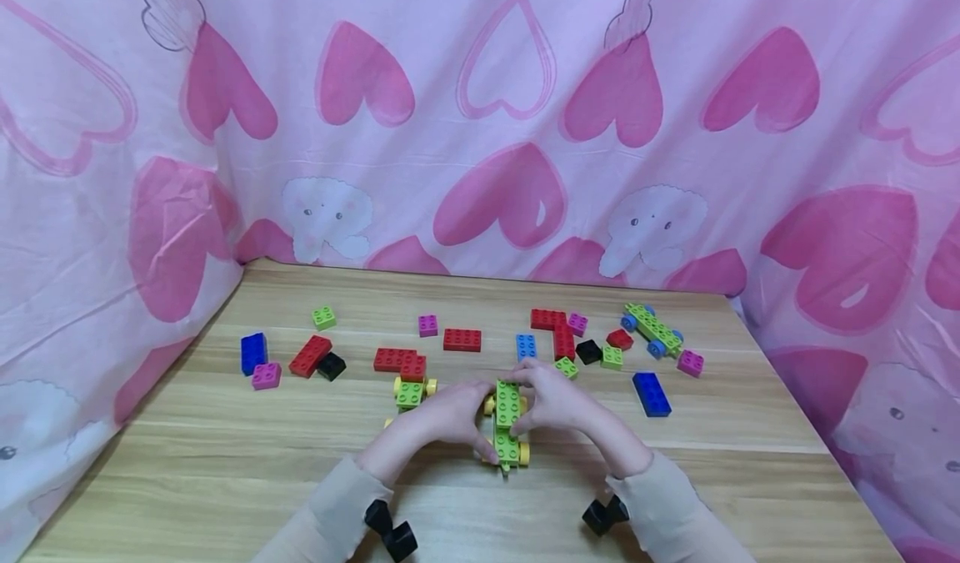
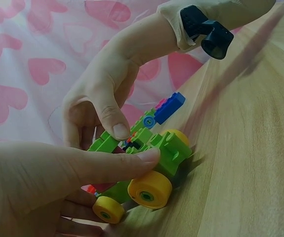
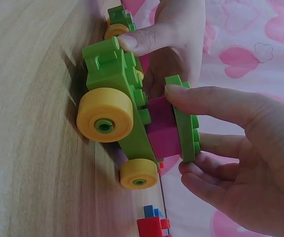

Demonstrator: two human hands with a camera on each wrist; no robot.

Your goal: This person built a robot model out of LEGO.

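Note:
A green toy car base (image 1: 506,453) with yellow wheels stands on the table between the two hands. A magenta brick (image 3: 162,127) sits on its studs, and on top of that lies a thin green plate (image 3: 183,123). My left hand (image 1: 459,413) holds the car base from the left, its thumb along the side near the end. My right hand (image 1: 553,394) pinches the thin green plate, thumb at one end and fingers on the far side. Just left of the left hand is another green car base (image 1: 409,394) with yellow wheels, partly hidden by the forearm.
Red bricks (image 1: 462,340), a black brick (image 1: 588,351) and several other coloured bricks lie scattered across the back. A green car base with blue wheels (image 1: 654,329) stands back right, near a dark blue brick (image 1: 652,394). Pink heart-print cloth (image 1: 495,213) encloses the wooden table (image 1: 225,463).

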